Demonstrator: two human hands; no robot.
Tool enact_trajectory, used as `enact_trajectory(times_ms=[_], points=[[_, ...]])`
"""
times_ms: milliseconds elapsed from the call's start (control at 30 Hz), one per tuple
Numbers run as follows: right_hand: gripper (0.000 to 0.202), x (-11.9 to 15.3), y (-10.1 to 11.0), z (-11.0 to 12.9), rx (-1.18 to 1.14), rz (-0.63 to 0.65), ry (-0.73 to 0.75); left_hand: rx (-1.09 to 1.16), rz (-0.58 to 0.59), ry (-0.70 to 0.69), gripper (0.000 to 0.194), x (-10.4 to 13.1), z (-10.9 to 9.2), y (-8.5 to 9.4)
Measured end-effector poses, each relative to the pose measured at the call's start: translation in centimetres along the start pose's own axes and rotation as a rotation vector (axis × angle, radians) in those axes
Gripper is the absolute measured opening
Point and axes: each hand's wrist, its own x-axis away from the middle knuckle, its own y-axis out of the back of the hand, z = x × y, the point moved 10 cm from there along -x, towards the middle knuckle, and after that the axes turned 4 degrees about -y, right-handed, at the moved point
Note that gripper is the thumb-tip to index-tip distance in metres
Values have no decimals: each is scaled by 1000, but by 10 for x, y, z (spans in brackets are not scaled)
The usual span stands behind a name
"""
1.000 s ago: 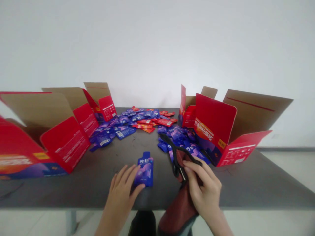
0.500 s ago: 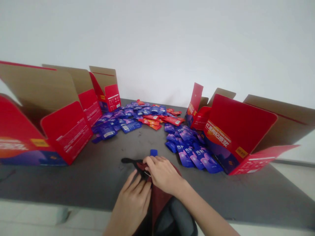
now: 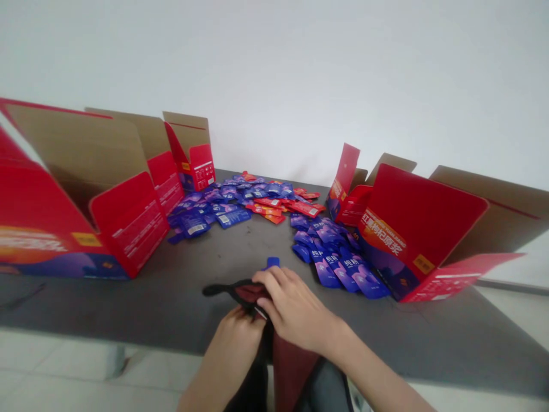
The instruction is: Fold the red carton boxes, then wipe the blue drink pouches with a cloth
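Note:
A maroon fabric bag [image 3: 287, 366] with black edging hangs over the near table edge, its mouth raised and gaping, with a dark strap end to the left. My right hand [image 3: 295, 309] is closed on the right side of the mouth. Just below the mouth, my left hand [image 3: 240, 335] is curled against the edging, its fingertips hidden in the fabric. Behind my right fingers a small blue piece [image 3: 273, 261] sticks out, mostly covered.
Open red cartons stand at left [image 3: 124, 229] and right [image 3: 424, 229] on the dark table [image 3: 171, 309]. Between them lie heaps of purple pouches [image 3: 234, 216], red sachets [image 3: 306, 207] and more purple pouches [image 3: 328, 269]. A white wall [image 3: 274, 86] rises behind.
My left fingers, earlier stretched out along the bag's edge, are now curled in at its mouth. The mouth has widened, showing more maroon inside. The view has shifted slightly.

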Motion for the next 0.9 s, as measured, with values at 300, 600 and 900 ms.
enact_trajectory(times_ms=[300, 600, 900], points=[[9, -34, -48, -41, 158, 135, -38, 27, -87, -140, 32, -1, -9, 2], [15, -61, 4, -55, 89, -26, -157, 105, 96, 44, 30, -5, 6, -2], [35, 26, -10, -26, -23, -67, -110, 176, 28, -33, 32, 3, 3, 0]])
